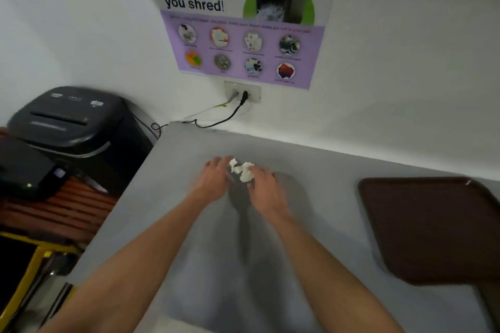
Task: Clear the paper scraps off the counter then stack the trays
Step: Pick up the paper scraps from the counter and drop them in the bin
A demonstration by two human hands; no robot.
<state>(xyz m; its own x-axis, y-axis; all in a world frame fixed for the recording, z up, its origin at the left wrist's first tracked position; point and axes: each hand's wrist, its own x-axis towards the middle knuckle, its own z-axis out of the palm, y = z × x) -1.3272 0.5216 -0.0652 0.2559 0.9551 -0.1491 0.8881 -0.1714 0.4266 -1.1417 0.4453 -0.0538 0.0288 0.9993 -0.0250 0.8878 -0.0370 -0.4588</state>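
The surface (189,265) is plain pale grey. The paper scraps (243,169) at its centre are white. At 3 o'clock the tray (433,224) is dark brown, without pattern. At 9 o'clock the shredder (73,121) is black with a grey trim. At 12 o'clock the poster (243,35) is white above and lilac below, with a green circle.

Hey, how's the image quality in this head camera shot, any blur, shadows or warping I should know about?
Head view: motion blur softens the left hand, right hand and shredder; the poster's small print is unreadable; wide-angle distortion tilts the wall and bends the counter edge; soft double shadows trail under both arms; the brown tray is cropped at right; no strong glare; paper scraps read bright white.
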